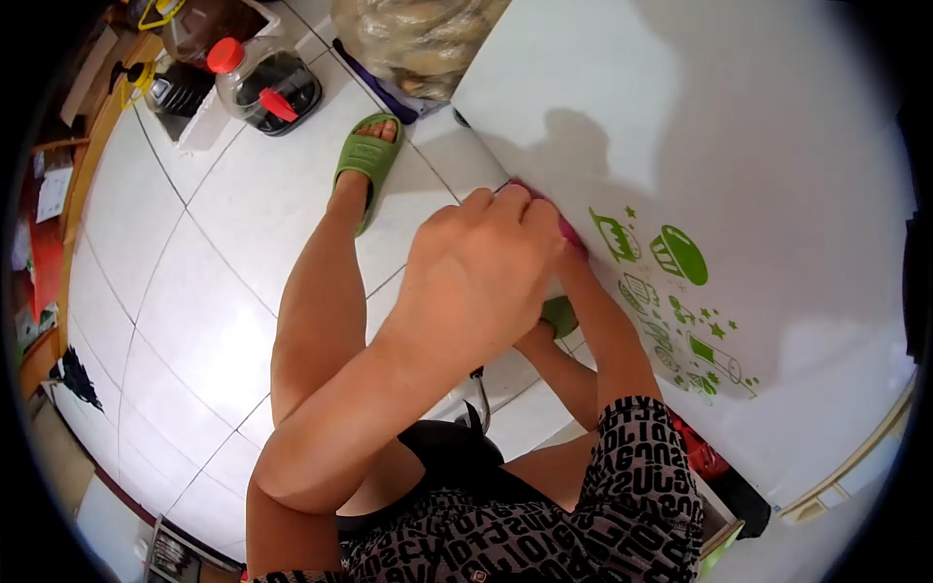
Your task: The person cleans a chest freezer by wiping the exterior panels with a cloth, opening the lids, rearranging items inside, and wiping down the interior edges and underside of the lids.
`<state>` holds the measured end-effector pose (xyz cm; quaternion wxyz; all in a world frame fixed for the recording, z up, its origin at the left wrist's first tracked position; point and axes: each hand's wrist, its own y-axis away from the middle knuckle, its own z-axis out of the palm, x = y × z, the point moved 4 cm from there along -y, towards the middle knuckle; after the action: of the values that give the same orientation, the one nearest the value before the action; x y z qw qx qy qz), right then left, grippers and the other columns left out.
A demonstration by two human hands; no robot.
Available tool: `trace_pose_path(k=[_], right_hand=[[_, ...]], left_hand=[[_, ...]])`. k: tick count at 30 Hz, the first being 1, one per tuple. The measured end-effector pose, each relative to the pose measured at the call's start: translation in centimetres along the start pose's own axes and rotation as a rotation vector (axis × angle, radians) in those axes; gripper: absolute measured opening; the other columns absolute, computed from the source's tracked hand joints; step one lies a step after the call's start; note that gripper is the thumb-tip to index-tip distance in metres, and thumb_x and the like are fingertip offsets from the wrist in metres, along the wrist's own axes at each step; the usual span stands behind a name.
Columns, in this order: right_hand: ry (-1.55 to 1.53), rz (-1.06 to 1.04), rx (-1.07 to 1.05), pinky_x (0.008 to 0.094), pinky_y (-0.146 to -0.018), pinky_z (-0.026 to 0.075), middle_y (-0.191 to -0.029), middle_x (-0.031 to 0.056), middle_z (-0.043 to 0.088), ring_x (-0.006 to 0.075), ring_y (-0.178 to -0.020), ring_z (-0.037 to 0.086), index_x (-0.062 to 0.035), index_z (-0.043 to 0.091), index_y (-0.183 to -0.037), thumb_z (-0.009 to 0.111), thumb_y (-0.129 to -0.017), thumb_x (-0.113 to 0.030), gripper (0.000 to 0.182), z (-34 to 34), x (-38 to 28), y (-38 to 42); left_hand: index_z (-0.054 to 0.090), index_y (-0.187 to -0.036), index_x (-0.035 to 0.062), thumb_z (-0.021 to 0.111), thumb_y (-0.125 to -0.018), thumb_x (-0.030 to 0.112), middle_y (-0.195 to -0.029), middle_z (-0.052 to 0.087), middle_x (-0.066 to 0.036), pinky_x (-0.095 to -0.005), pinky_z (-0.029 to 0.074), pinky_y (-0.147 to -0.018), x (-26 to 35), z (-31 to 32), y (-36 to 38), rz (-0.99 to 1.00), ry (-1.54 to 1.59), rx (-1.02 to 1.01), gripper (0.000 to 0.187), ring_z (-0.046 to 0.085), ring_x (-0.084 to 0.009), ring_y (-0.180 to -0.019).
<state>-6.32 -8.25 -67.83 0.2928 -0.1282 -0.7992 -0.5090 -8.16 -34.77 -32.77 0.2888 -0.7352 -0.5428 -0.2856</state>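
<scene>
My left hand is in the middle of the view, its back towards me and its fingers curled closed. Along its fingertips shows a strip of pink cloth, pressed near the edge of a large white panel. My right hand is mostly hidden behind the left; its forearm comes up from the patterned sleeve and ends by the cloth. Whether the right fingers grip the cloth cannot be seen. Green cupcake and food pictures decorate the white panel beside the hands.
White floor tiles spread to the left. A red-capped jug of dark liquid stands near other bottles at the upper left. A bulging plastic bag rests beyond the panel's edge. My foot in a green slipper is planted ahead.
</scene>
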Motion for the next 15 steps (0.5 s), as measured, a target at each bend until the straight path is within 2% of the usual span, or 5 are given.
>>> trace_pose_path(k=[2, 4, 6, 8, 15], right_hand=[[-1.238, 0.453, 0.154, 0.0379, -0.115, 0.022, -0.154, 0.0098, 0.030, 0.0297, -0.139, 0.027, -0.0091, 0.045, -0.139, 0.042, -0.100, -0.031, 0.045, 4.5, -3.3, 5.0], [-1.766, 0.687, 0.191, 0.0346, -0.114, 0.024, -0.149, 0.0101, 0.039, 0.0284, -0.135, 0.035, -0.0115, 0.052, -0.136, 0.040, -0.102, -0.031, 0.041, 7.5, -6.4, 11.4], [-1.673, 0.710, 0.123, 0.0362, -0.116, 0.022, -0.147, 0.0103, 0.042, 0.0267, -0.135, 0.035, -0.0108, 0.051, -0.137, 0.043, -0.101, -0.030, 0.042, 8.6, -7.2, 17.0], [-0.458, -0.089, -0.202, 0.0415, -0.117, 0.022, -0.149, 0.0108, 0.039, 0.0317, -0.141, 0.029, -0.0080, 0.050, -0.137, 0.052, -0.090, -0.014, 0.048, 8.4, -9.0, 20.8], [-0.735, 0.726, 0.273, 0.0694, -0.104, 0.023, -0.132, 0.0008, 0.056, 0.0206, -0.097, 0.058, -0.0210, 0.060, -0.129, 0.057, -0.077, -0.007, 0.054, -6.3, 15.2, 36.1]], left_hand=[[0.064, -0.090, 0.0056, 0.068, -0.081, 0.011, -0.079, 0.060, -0.009, -0.0373, 0.050, -0.065, -0.1, 0.1, 0.1, 0.022, -0.083, -0.031, 0.012, 0.061, -0.0281, -0.073], [0.064, -0.091, 0.0056, 0.068, -0.081, 0.011, -0.080, 0.060, -0.009, -0.0372, 0.051, -0.066, 0.2, 0.3, 0.0, 0.050, -0.094, -0.048, 0.012, 0.061, -0.0280, -0.075], [0.064, -0.091, 0.0055, 0.068, -0.081, 0.012, -0.081, 0.061, -0.009, -0.0372, 0.051, -0.067, 0.6, 0.6, 0.0, 0.085, -0.101, -0.065, 0.013, 0.062, -0.0278, -0.077], [0.065, -0.094, 0.0053, 0.066, -0.083, 0.015, -0.084, 0.062, -0.010, -0.0401, 0.051, -0.069, 1.0, 0.8, 0.0, 0.167, -0.084, -0.081, 0.015, 0.063, -0.0299, -0.080], [0.066, -0.098, 0.0050, 0.065, -0.083, 0.016, -0.091, 0.066, -0.012, -0.0433, 0.051, -0.075, 0.4, 1.4, -0.1, 0.198, 0.039, -0.084, 0.018, 0.064, -0.0323, -0.086]])
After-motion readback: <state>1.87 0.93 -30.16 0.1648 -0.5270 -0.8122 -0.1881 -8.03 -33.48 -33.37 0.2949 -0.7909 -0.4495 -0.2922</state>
